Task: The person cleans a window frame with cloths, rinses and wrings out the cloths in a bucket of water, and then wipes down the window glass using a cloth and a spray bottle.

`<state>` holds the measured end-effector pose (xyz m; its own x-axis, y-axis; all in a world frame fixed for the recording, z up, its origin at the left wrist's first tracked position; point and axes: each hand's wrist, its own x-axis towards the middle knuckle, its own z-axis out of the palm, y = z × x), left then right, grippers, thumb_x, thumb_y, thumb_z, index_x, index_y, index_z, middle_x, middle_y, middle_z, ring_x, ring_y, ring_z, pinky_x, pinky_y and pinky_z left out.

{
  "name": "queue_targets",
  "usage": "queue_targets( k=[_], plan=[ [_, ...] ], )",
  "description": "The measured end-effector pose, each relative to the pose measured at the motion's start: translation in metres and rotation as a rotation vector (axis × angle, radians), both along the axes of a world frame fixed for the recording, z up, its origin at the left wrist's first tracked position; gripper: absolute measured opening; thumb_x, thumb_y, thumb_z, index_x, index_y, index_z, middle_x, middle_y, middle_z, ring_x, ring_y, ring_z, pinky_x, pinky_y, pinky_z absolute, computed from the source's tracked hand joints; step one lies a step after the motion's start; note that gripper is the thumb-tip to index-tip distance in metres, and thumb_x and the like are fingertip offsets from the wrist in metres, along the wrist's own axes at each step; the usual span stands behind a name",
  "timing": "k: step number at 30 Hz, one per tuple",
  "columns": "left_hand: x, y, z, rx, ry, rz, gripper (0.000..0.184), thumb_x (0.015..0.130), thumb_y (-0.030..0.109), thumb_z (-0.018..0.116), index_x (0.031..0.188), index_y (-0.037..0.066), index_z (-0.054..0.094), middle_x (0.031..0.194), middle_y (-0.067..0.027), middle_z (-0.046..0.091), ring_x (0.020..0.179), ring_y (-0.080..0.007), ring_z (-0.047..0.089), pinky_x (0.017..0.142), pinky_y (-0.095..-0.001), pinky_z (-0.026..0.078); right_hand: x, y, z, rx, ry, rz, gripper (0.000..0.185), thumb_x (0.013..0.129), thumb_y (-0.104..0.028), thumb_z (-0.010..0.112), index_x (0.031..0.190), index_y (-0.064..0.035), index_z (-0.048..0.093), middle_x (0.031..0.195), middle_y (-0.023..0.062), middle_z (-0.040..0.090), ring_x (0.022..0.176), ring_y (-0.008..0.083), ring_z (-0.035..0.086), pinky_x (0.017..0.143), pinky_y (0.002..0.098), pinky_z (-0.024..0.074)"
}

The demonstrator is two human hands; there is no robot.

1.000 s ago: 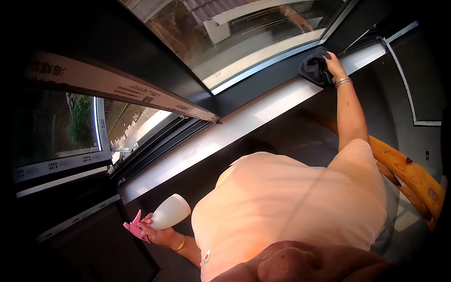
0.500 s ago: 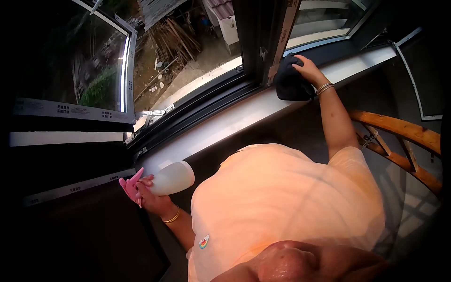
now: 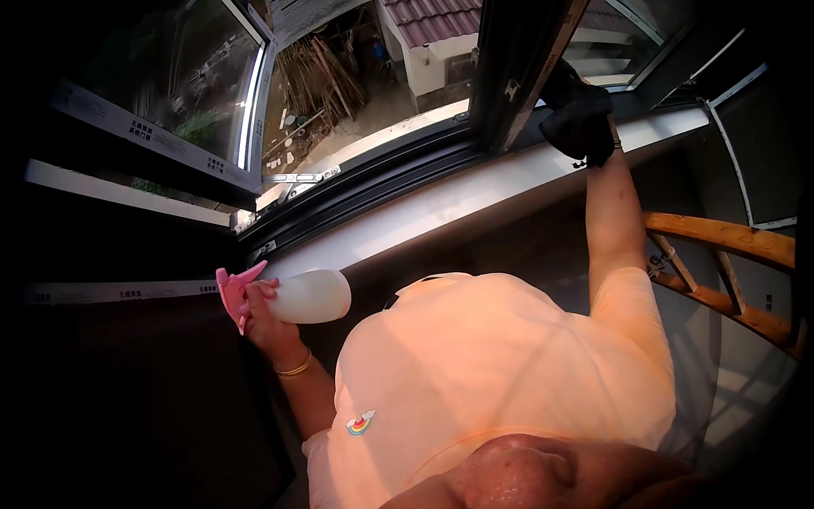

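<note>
My left hand [image 3: 270,324] is wrapped round the neck of a spray bottle [image 3: 309,296], a cloudy white one with a pink trigger head [image 3: 233,295]. The bottle lies on its side in the air, its base pointing right, near the left end of the white window sill. On the far right, my right hand [image 3: 616,134] holds a bunched black cloth [image 3: 578,127] up by the window. The cloth hangs over the hand and hides most of the fingers. It is beside the upright window frame, above the sill.
The white sill [image 3: 424,208] runs along the black window track [image 3: 365,208]. An opened glass sash [image 3: 170,93] swings outward at the left. Behind my right arm stands a wooden ladder-like piece [image 3: 721,233]. Outside, below, are stacked poles [image 3: 326,85] and a tiled roof [image 3: 432,19].
My right hand has carried the black cloth rightward and up, with the cloth now covering the fingers. My left hand has raised the spray bottle slightly. The view has shifted a little.
</note>
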<state>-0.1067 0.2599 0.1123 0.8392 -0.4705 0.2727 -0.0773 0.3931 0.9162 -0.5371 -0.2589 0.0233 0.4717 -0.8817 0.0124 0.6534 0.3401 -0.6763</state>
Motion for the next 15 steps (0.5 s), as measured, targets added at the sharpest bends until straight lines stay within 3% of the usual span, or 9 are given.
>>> queue_targets(
  k=[1, 5, 15],
  plan=[
    [-0.004, -0.009, 0.005, -0.015, -0.018, -0.012, 0.049, 0.100, 0.006, 0.049, 0.145, -0.001, 0.032, 0.075, -0.0020, 0.051, 0.075, -0.0121, 0.054, 0.082, -0.0328, 0.049, -0.014, -0.001, 0.011, 0.015, -0.050, -0.114, 0.048, 0.100, -0.019, 0.047, 0.143, 0.0008, 0.041, 0.134, 0.0107, 0.055, 0.116, 0.0183, 0.056, 0.103, 0.0305, 0.0442],
    [-0.021, -0.035, 0.009, 0.135, -0.114, 0.069, 0.050, 0.097, 0.005, 0.053, 0.143, -0.006, 0.034, 0.082, -0.0047, 0.059, 0.076, -0.0116, 0.056, 0.080, -0.0294, 0.050, -0.036, 0.005, 0.052, 0.018, -0.151, -0.304, 0.051, 0.099, -0.026, 0.046, 0.143, 0.0008, 0.041, 0.130, 0.0114, 0.056, 0.113, 0.0192, 0.057, 0.099, 0.0303, 0.0450],
    [-0.052, -0.072, 0.012, 0.228, -0.166, 0.231, 0.047, 0.098, 0.005, 0.053, 0.141, -0.007, 0.037, 0.082, -0.0040, 0.060, 0.075, -0.0099, 0.057, 0.082, -0.0298, 0.053, -0.008, 0.161, 0.059, 0.226, -0.164, -0.191, 0.063, 0.097, -0.042, 0.042, 0.143, 0.0008, 0.041, 0.121, 0.0130, 0.058, 0.106, 0.0215, 0.058, 0.091, 0.0298, 0.0471]
  ],
)
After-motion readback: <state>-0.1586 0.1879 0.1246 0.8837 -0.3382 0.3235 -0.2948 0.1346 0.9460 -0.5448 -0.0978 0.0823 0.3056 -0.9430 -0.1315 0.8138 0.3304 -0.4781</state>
